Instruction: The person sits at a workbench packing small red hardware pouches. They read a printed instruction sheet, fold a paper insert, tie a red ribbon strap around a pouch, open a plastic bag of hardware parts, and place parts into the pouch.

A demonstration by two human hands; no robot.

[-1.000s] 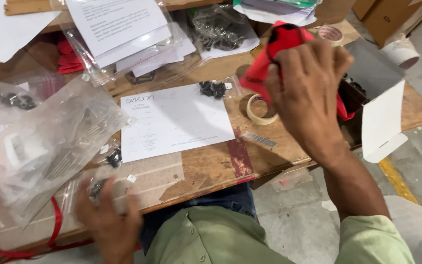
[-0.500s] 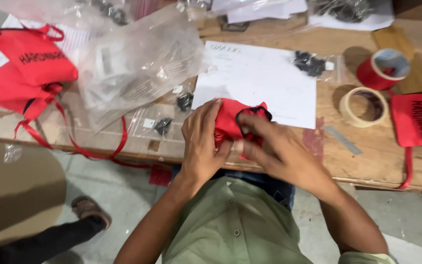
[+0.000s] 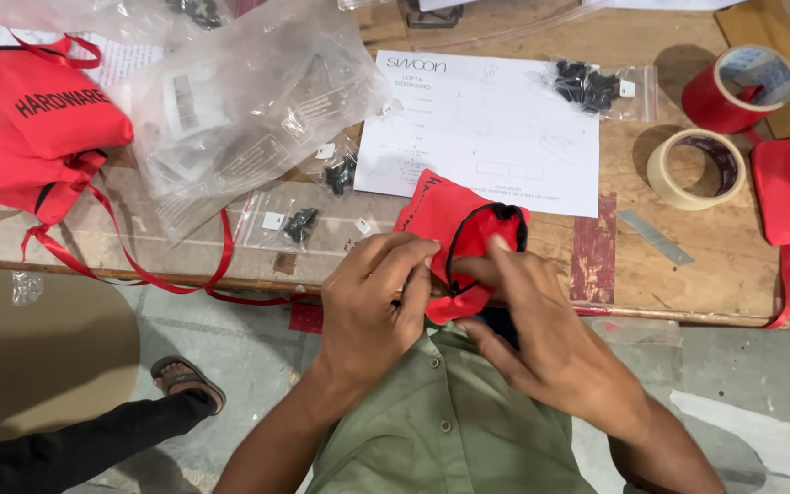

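Red pouch [image 3: 454,240] held over the near desk [image 3: 715,265] edge, just below the white sheet [image 3: 486,128], mouth up and right, long axis slanting toward the sheet. Left hand [image 3: 378,306] pinching the pouch's left rim. Right hand [image 3: 541,334] equally near, fingers [image 3: 496,265] hooked into the mouth, spreading it.
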